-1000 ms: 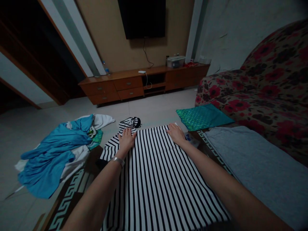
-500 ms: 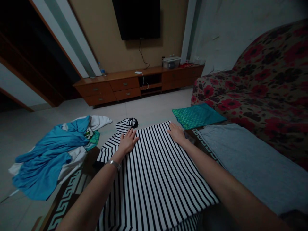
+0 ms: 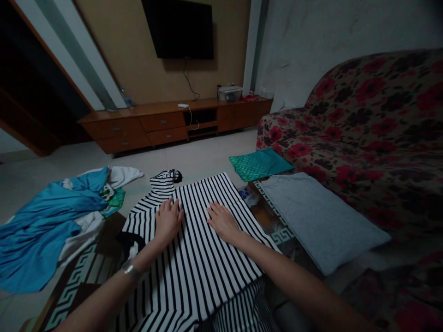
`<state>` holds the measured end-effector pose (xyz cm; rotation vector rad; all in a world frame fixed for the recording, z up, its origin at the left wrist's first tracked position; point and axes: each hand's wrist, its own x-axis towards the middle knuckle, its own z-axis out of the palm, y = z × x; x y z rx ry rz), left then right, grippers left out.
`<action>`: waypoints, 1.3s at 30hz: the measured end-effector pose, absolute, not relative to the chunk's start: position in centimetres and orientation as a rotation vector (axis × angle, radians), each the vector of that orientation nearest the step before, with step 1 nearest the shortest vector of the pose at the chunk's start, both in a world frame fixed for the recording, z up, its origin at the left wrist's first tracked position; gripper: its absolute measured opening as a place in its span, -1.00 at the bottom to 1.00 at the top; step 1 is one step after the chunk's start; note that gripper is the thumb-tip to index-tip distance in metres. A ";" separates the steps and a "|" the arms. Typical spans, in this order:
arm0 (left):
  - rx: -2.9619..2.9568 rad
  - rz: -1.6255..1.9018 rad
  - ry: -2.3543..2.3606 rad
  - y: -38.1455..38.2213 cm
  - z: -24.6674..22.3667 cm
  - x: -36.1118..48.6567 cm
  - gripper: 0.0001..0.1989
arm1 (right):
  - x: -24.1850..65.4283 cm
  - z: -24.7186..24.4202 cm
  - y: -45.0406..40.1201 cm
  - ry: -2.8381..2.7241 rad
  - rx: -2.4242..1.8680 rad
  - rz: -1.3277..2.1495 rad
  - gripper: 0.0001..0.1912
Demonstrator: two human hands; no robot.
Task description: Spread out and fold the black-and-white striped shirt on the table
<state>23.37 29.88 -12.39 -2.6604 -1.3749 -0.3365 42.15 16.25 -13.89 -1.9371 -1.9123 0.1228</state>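
Note:
A black-and-white striped shirt (image 3: 204, 263) lies spread flat, with one striped sleeve (image 3: 162, 185) reaching toward the far side. My left hand (image 3: 168, 221) rests flat on the shirt near that sleeve, its fingers slightly spread. My right hand (image 3: 223, 222) presses flat on the stripes a short way to the right. Neither hand grips anything. A folded grey garment (image 3: 320, 216) lies to the right of the shirt, and a crumpled blue garment (image 3: 44, 226) lies to the left.
The shirt sits on a low dark table with a Greek-key border (image 3: 273, 216). A teal cloth (image 3: 259, 164) lies beyond it, before a red-flowered sofa (image 3: 356, 143). A wooden TV cabinet (image 3: 162, 122) stands against the far wall under a wall-mounted television (image 3: 178, 27).
My right hand has slid from the shirt's far right corner toward its middle. My left hand has shifted slightly. The view has turned, so the room appears shifted left.

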 end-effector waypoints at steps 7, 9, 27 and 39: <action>-2.733 -0.186 -1.335 22.0 -14.3 18.1 -0.39 | 44.8 -14.5 13.6 -1.791 -2.066 0.056 -0.47; -2.744 -0.187 -1.326 22.1 -14.1 17.4 -0.38 | 47.2 -14.5 11.6 -1.700 -2.175 0.021 -0.47; -2.912 -0.111 -1.081 11.0 -13.2 10.0 -0.38 | 41.3 -14.2 -2.3 -1.715 -2.127 -0.014 -0.54; -3.038 -0.184 -1.097 1.8 -6.6 11.8 -0.61 | 42.2 -14.5 -11.8 -1.631 -2.076 -0.259 -0.60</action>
